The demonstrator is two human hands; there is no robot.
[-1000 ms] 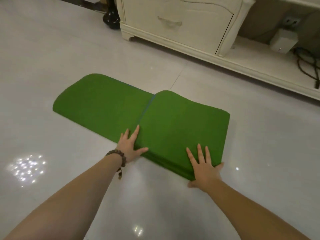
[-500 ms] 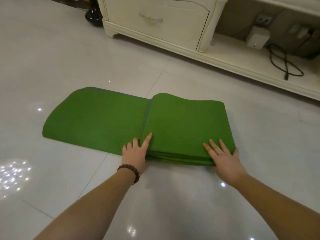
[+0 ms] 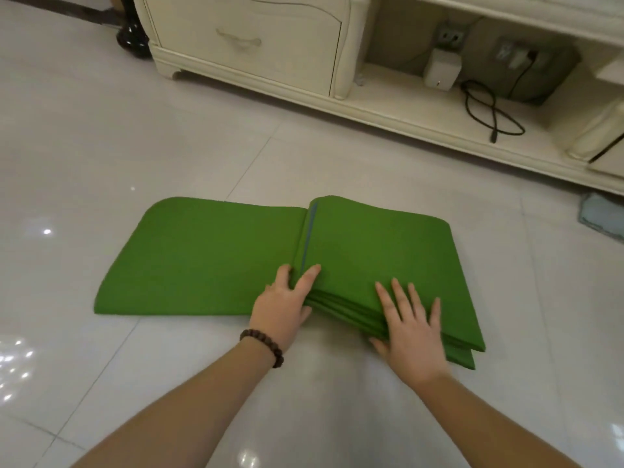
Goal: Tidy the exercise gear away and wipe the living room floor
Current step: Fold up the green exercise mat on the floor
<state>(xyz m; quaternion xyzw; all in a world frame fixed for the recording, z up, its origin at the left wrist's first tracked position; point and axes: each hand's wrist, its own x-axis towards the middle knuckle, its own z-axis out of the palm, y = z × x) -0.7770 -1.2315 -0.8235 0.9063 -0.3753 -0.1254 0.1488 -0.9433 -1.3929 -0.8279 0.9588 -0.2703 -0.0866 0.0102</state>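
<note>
A green exercise mat (image 3: pixel 209 258) lies on the glossy white tile floor (image 3: pixel 101 130). Its right part is folded into a flat stack of several layers; one single layer still stretches out flat to the left. My left hand (image 3: pixel 283 305), with a bead bracelet on the wrist, grips the left near corner of the stack, fingers curled around its fold. My right hand (image 3: pixel 410 319) lies flat, fingers spread, pressing on top of the stack near its front edge.
A cream TV cabinet (image 3: pixel 256 42) runs along the back, with a drawer, a low open shelf, a white adapter (image 3: pixel 442 70) and a black cable (image 3: pixel 486 109). A black vase base (image 3: pixel 131 38) stands at its left end. A bluish cloth (image 3: pixel 604 217) lies at the right edge.
My left hand has shifted from lying beside the stack to gripping its folded edge. My right hand has slid further onto the top of the stack. The view has moved closer.
</note>
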